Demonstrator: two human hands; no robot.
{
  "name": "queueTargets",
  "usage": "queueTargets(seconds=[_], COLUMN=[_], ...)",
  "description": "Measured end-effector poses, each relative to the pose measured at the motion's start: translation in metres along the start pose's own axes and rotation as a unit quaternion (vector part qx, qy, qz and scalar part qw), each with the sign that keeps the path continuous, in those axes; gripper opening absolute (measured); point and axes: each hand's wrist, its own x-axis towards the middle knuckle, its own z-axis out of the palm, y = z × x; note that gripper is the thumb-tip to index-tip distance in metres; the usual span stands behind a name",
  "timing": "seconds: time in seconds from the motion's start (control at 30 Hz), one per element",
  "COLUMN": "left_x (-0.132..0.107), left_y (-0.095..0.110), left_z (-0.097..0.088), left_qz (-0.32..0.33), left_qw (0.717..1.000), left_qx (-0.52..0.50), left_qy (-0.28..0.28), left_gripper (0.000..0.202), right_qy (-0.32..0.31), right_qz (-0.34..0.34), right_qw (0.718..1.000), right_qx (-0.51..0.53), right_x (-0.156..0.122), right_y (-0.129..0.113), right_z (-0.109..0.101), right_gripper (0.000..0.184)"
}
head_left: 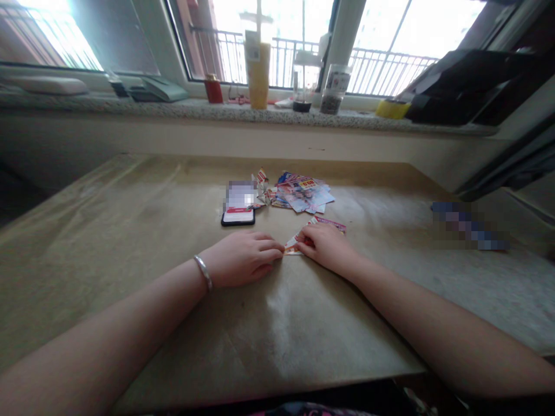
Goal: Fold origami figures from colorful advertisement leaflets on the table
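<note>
A folded piece of printed paper (293, 245), white with red, orange and pink print, lies on the table in front of me. My left hand (246, 257), with a silver bangle at the wrist, rests low on the tabletop, its fingers close together and their tips pressed on the paper's left corner. Over the paper's middle is my right hand (325, 244), fingers curled and pinching down on it, so part of the paper is hidden. Just beyond stand out a folded paper piece with several points (263, 193) and a fanned stack of printed paper sheets (307, 193).
A phone (238, 216) with a partly blurred screen lies left of the papers. Far right on the table (208, 346) is a blurred bluish flat item (470, 225). Along the stone windowsill (173, 110) stand a yellow bottle (259, 75), a red jar (213, 89) and clear containers (336, 89).
</note>
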Motion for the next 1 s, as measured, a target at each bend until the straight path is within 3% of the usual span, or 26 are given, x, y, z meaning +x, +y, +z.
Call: queueTargets(seconds=[0.5,0.8,1.0], left_x=[-0.005,-0.009,-0.005], left_y=[-0.001,-0.005,-0.004], left_z=[-0.003,0.005,0.011], left_qz=[0.001,-0.023,0.0], left_qw=[1.0,0.997,0.999], left_qx=[-0.004,-0.019,-0.001], left_qy=[0.014,0.069,0.047], left_gripper=[0.032,0.028,0.036], right_qy=[0.007,0.018,0.045], right_qz=[-0.006,-0.013,-0.016], right_qw=[1.0,1.0,0.997], right_qx=[0.006,0.019,0.057], right_x=[0.0,0.0,0.003], right_y=[0.002,0.002,0.001], right_z=[0.003,0.003,0.009], right_gripper=[0.011,0.012,0.012])
